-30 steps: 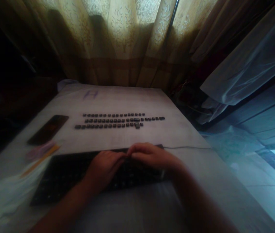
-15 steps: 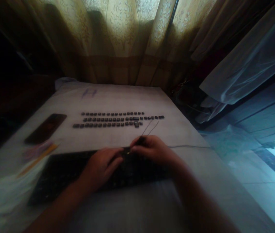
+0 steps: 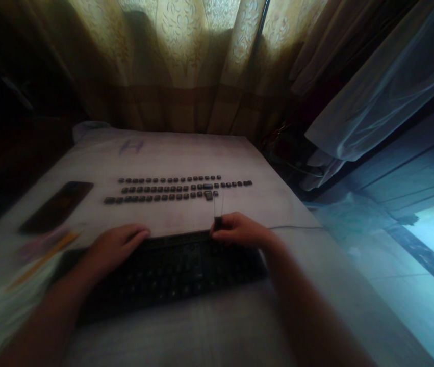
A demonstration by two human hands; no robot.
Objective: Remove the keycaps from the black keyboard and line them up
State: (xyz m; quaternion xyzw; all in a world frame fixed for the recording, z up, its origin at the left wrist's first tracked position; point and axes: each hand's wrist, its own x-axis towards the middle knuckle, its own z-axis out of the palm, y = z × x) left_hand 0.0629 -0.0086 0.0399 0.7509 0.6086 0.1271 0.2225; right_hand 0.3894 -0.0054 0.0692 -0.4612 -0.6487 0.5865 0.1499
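Observation:
A black keyboard (image 3: 163,278) lies across the near part of the table. At its back edge, right of the middle, my right hand (image 3: 239,229) is closed on a keycap puller (image 3: 218,221), whose two thin wires point up and away from me. My left hand (image 3: 115,247) rests over the keyboard's back left part, its fingers stretched to the right with nothing in them. Beyond the keyboard, loose keycaps (image 3: 155,197) sit in three rows on the table. Dim light and blur hide the detail of the keys.
The table (image 3: 186,153) has a white cover. On the left lie a dark phone (image 3: 58,206), a pink cloth-like item (image 3: 43,244) and an orange stick-like item (image 3: 43,260). A cable (image 3: 297,227) runs off to the right. Curtains (image 3: 182,61) hang behind the table.
My left hand has moved left, away from my right hand, uncovering the keyboard's middle. The keycap puller has turned so its wires stand more upright. The whole view has shifted slightly.

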